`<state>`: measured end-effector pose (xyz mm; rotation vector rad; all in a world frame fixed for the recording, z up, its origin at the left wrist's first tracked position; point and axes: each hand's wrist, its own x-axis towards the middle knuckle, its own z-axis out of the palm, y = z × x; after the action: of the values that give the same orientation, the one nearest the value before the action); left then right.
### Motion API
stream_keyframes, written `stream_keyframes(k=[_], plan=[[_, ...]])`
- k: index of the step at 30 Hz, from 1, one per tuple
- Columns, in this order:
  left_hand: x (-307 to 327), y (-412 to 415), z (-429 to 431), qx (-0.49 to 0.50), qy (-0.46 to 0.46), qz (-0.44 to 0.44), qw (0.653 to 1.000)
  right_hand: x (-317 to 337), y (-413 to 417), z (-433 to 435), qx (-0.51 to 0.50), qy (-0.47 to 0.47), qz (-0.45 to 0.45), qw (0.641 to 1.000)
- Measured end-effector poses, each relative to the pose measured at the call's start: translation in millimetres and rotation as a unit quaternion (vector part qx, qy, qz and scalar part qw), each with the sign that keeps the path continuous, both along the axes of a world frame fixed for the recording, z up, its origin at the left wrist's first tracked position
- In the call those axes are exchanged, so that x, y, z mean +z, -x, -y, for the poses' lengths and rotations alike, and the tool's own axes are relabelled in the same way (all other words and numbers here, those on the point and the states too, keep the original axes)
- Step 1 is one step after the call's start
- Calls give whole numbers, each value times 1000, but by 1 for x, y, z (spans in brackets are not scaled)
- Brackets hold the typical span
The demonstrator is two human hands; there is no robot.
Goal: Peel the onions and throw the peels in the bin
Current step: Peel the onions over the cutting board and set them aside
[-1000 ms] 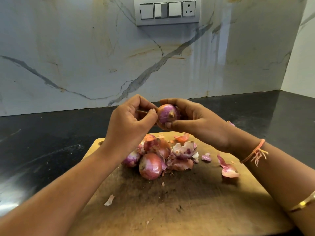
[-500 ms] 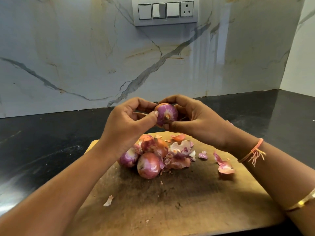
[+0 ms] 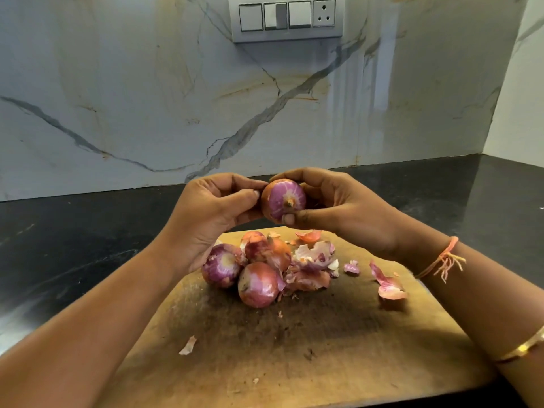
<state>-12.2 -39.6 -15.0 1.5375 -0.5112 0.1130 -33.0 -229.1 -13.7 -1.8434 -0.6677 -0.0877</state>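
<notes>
Over the last second the held onion (image 3: 284, 200) had turned its root end toward the camera. Nearest lay the wooden cutting board (image 3: 323, 354), with a cluster of onions (image 3: 259, 285) and loose peels (image 3: 312, 260) on its far half. Above them the right hand (image 3: 341, 207) cupped the held onion in curled fingers, and the left hand (image 3: 212, 213) pinched its left edge. Behind ran the black counter (image 3: 73, 231).

Black stone counter (image 3: 73, 231) under a worn wooden cutting board (image 3: 323, 363) with loose onions (image 3: 259, 285) and scattered peels (image 3: 312, 257).
</notes>
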Motion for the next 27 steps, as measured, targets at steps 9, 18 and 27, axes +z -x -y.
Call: stream_keyframes(k=[9,18,27], plan=[[-1,2,4,32,-69,39,996,-2,-2,1,-18,12,-11,1000],[1,2,3,53,-50,68,995,-2,-2,1,-11,8,-13,1000],[-1,3,3,54,-56,75,994,-2,-2,2,-11,29,2,1000]])
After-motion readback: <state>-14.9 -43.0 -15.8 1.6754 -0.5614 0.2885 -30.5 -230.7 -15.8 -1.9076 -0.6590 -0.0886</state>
